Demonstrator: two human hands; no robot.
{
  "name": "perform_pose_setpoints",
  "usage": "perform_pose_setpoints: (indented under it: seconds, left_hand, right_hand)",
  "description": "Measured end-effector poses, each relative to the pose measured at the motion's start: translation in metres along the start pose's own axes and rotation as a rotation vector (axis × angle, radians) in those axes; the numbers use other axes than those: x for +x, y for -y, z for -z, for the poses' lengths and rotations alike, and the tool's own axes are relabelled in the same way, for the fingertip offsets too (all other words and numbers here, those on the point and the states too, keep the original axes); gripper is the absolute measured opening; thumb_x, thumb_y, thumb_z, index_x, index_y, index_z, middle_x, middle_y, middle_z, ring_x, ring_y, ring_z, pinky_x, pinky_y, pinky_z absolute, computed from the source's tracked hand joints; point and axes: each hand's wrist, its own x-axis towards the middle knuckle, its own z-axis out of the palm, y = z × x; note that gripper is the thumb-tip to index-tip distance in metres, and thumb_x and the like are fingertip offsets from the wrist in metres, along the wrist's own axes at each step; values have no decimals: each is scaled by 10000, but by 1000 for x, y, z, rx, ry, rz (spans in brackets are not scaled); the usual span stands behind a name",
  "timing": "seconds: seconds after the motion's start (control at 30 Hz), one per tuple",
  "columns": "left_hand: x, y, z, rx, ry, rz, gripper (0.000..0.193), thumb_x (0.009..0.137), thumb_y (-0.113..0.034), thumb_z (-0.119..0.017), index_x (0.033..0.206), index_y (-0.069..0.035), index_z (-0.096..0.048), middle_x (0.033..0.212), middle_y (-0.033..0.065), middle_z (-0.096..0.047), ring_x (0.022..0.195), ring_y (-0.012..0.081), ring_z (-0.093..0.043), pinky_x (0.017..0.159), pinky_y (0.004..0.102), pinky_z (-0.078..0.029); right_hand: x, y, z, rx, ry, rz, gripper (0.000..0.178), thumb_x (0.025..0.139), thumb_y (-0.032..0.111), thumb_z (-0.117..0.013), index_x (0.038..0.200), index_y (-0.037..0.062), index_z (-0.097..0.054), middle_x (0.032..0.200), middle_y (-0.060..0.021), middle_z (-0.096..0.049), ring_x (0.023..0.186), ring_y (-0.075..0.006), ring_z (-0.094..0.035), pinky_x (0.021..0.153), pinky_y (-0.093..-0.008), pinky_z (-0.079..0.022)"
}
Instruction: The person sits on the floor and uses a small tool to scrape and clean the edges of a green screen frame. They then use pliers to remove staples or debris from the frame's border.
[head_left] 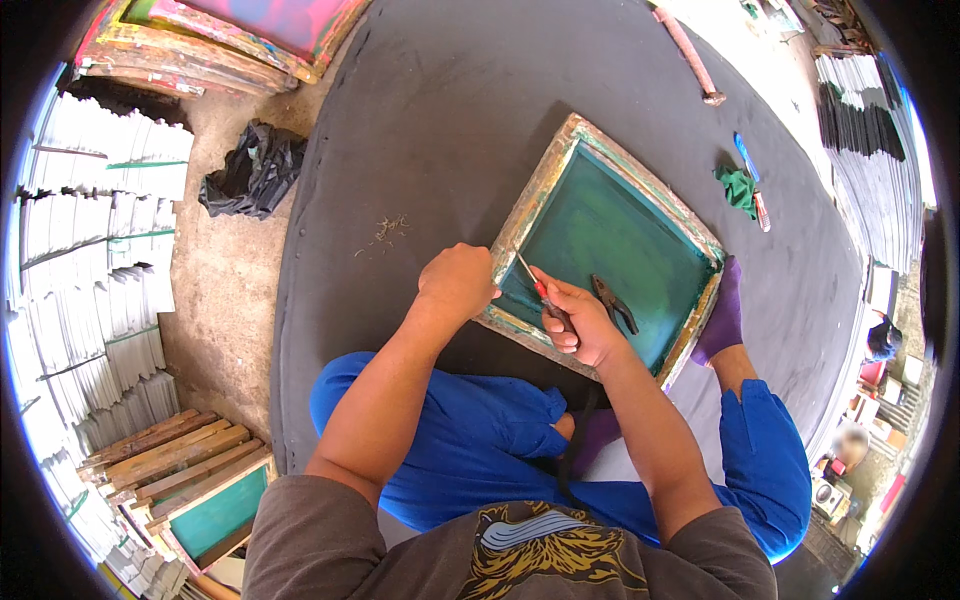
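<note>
A person in blue trousers sits on a broad, dark worktop (430, 120), one foot in a purple sock (722, 312) close against the right corner of a worn wooden frame (533, 195). The frame lies tilted like a diamond between the worktop's left and right edges, in front of the person, with green mesh (630, 215) stretched across it.

The right hand (588, 322) has its grip clamped on a red-handled screwdriver (544, 291), the shaft slanting to the inner edge of the frame's left side. The left hand (455, 283) is curled at the frame's left corner; whether its grip is closed on the rim or on something small cannot be told.

The likeliest trouble is a slip. If the tip skids off the wood, it could jab the left hand, which sits just beside its path, or puncture the mesh. Pliers (613, 303) rest directly on that mesh, jaws toward the far side, and a jolt to the frame could drag them across and scratch it. Should the foot shift, the frame might swivel under the tool. Thin pale scraps (388, 232) (too small to identify) lie loose between the frame and the worktop's left edge, where a bare forearm or knee could press onto them and be pricked.
</note>
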Motion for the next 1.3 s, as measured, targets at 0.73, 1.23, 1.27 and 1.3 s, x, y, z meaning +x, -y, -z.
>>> perform_pose_setpoints:
  seconds: [0.73, 1.23, 1.27, 1.3]
  left_hand:
    - [-3, 0, -4, 1, 26, 33, 404, 847, -332, -843, 1057, 8, -785, 1024, 263, -759, 1013, 430, -745, 889, 501, -600]
    - [0, -1, -4, 86, 32, -41, 287, 891, -246, -814, 1077, -30, -788, 1070, 218, -769, 1051, 387, -749, 891, 481, -611]
    - [0, -3, -2, 87, 39, -36, 290, 891, -250, -815, 1077, -29, -788, 1070, 219, -769, 1052, 387, -748, 891, 483, -611]
    - [0, -5, 0, 87, 46, -32, 294, 890, -253, -816, 1077, -28, -788, 1071, 220, -769, 1053, 388, -748, 891, 484, -610]
  right_hand:
    - [-25, -4, -49, -1510, -442, 459, 398, 1058, 283, -547, 1449, 233, -610, 948, -239, -746, 861, -470, -717, 762, -592, -564]
    - [-3, -8, -16, -1150, -225, 410, 416, 1047, 245, -602, 1457, 176, -614, 953, -266, -743, 873, -443, -741, 800, -539, -586]
    - [-1, -9, -12, -1035, -189, 411, 419, 1051, 241, -605, 1461, 157, -610, 1006, -263, -745, 924, -406, -745, 840, -505, -579]
    - [3, -9, -8, -921, -150, 413, 423, 1055, 238, -608, 1466, 138, -606, 1059, -261, -747, 976, -369, -748, 879, -470, -572]
